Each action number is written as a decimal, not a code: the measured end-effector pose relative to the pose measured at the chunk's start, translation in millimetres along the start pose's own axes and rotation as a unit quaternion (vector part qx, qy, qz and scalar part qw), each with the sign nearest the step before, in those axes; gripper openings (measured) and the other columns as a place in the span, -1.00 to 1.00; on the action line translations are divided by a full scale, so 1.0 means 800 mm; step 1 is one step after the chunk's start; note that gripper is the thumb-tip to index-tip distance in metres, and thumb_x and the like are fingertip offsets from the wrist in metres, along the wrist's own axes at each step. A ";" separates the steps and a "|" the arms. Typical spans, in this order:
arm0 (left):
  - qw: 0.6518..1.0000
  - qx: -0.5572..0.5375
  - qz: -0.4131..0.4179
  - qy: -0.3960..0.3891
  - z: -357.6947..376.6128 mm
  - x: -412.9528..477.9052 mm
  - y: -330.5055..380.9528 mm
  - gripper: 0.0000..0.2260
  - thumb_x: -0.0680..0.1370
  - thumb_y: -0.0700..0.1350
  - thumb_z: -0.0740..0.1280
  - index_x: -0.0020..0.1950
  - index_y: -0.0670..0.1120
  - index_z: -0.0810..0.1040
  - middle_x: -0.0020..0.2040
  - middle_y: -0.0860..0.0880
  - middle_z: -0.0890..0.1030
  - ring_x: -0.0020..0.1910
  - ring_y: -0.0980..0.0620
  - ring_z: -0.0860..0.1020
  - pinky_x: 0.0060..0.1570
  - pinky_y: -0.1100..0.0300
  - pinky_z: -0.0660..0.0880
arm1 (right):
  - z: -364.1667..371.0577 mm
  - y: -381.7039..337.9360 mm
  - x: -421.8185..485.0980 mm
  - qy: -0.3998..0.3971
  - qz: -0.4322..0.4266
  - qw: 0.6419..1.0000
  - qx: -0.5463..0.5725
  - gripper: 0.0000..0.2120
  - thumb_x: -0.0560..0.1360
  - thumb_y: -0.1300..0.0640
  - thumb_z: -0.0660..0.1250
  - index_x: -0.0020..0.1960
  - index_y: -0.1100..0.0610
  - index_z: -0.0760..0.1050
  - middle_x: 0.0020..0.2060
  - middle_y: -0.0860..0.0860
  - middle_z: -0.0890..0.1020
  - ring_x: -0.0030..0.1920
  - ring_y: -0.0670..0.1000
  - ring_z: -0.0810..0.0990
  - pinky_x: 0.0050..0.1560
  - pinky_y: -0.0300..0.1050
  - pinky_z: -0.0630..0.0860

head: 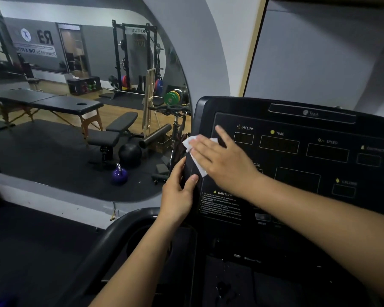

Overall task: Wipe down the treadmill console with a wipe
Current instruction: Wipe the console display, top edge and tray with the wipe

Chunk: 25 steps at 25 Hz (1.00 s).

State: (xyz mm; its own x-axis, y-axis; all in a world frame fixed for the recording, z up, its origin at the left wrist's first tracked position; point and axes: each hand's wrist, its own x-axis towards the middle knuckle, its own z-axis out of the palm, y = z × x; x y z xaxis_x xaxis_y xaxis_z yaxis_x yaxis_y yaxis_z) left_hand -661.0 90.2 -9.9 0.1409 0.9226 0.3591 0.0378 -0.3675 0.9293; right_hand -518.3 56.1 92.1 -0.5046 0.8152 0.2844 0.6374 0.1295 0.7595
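The black treadmill console fills the right half of the head view, with labels INCLINE, TIME and SPEED above dark display windows and a CAUTION text block at its lower left. My right hand lies flat with straight fingers on a white wipe, pressing it against the console's left part. The wipe's edges stick out to the left and below the palm. My left hand grips the console's left edge, thumb on the front face and fingers curled behind it.
A curved black handrail runs below my left arm. Left of the console a large mirror reflects a gym: massage table, weight bench, squat rack, colored plates, a medicine ball and a purple kettlebell. A grey wall panel stands behind the console.
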 end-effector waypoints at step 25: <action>1.000 -0.006 -0.006 -0.005 0.003 -0.005 0.005 -0.54 0.63 -0.18 0.28 0.52 0.01 0.34 0.41 0.08 0.50 0.39 0.18 0.44 0.43 0.10 0.36 | 0.003 0.022 0.018 0.016 0.152 0.985 0.085 -0.33 0.48 0.18 0.09 0.57 0.14 0.00 0.57 0.12 0.01 0.56 0.11 -0.05 0.45 0.28 -0.24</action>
State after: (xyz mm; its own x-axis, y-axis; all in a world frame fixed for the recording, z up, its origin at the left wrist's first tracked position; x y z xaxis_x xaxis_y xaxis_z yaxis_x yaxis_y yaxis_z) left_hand -659.2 85.0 -7.7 0.1511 0.9259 0.3462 0.0280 -0.3540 0.9348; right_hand -513.0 71.4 107.6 -0.2919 0.8137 0.5027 0.8488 -0.0219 0.5283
